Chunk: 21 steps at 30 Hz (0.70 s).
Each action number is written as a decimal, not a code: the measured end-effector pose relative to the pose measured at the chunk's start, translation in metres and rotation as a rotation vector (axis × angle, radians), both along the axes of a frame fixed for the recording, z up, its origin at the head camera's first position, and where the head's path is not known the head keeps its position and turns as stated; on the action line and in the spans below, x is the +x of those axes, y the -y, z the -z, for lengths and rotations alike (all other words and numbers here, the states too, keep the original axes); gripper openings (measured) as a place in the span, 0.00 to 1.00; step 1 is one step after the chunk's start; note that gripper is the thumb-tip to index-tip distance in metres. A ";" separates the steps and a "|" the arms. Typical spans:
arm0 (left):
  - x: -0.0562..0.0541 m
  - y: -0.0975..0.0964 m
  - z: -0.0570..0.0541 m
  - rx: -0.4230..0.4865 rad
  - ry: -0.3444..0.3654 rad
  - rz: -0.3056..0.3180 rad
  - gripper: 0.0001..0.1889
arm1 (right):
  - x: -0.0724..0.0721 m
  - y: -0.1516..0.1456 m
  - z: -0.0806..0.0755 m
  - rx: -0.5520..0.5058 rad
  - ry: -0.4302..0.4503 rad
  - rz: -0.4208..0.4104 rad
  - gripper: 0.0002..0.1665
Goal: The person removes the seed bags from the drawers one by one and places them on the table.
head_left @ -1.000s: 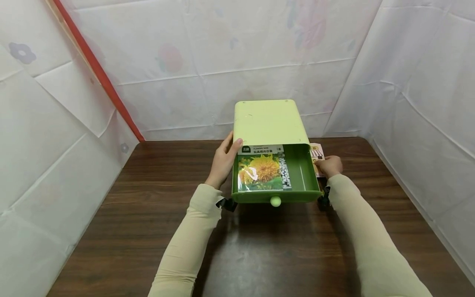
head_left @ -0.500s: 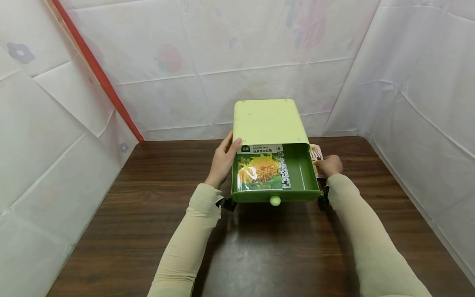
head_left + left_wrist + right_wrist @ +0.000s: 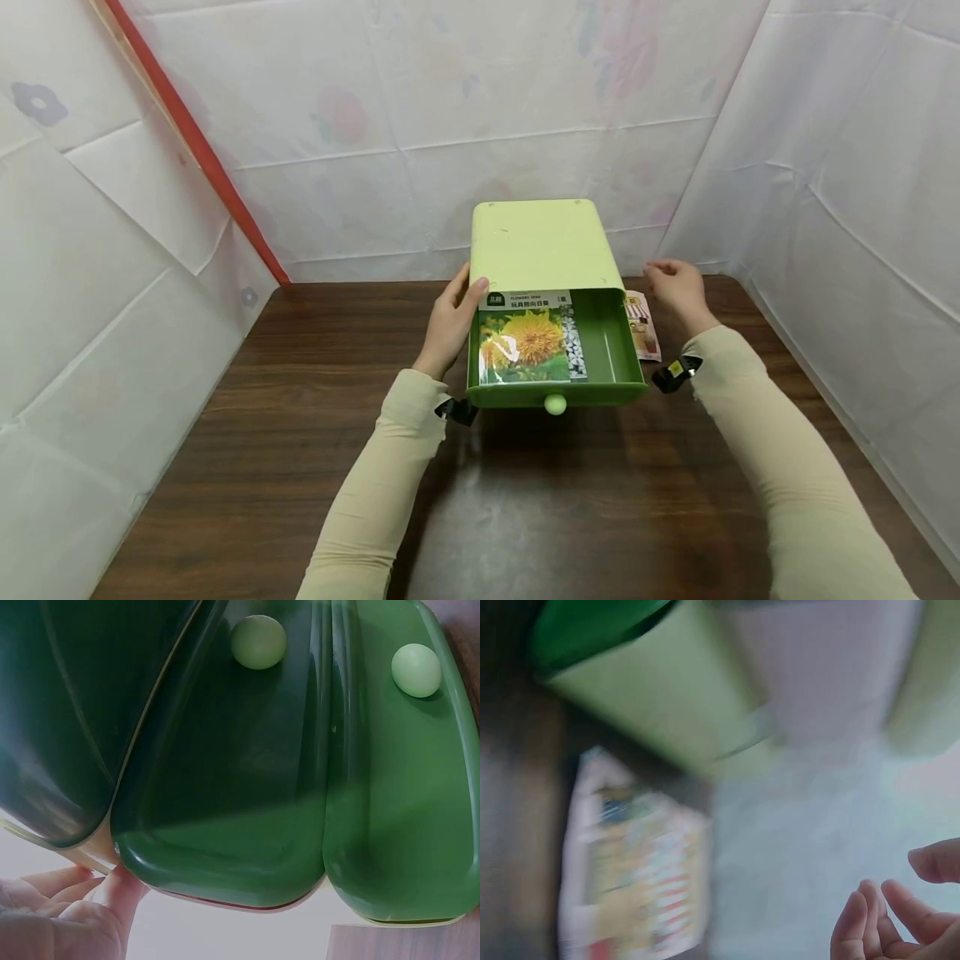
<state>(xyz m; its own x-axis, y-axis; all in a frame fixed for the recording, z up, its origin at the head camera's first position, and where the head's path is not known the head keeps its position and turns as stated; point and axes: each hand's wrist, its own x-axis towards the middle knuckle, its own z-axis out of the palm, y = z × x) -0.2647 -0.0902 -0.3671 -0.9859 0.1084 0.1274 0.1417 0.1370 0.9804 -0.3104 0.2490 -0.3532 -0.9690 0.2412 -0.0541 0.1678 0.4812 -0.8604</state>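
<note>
The left hand grips the cabinet by its left side, where firmness should steady it; the right hand, thumb and fingers apart, holds nothing, near the packet right of the cabinet.

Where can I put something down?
The table is bare left of the left sleeve, and in front of the open drawer, between it and the right sleeve. A strip inside the drawer's right side is bare. It's crowded where the flower packet covers the drawer's left part, and right of the cabinet, near the pink packet and right hand.
</note>
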 end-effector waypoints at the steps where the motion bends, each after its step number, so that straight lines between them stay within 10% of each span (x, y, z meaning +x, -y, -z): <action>1: 0.000 0.000 0.000 0.002 0.001 0.004 0.35 | 0.004 0.003 -0.011 -0.001 -0.019 -0.025 0.28; 10: 0.004 0.002 -0.010 0.001 0.040 0.013 0.35 | 0.043 0.033 -0.071 0.058 -0.179 -0.197 0.27; 21: 0.022 0.000 -0.031 -0.005 0.046 0.016 0.35 | 0.082 0.072 -0.078 0.233 -0.323 -0.439 0.21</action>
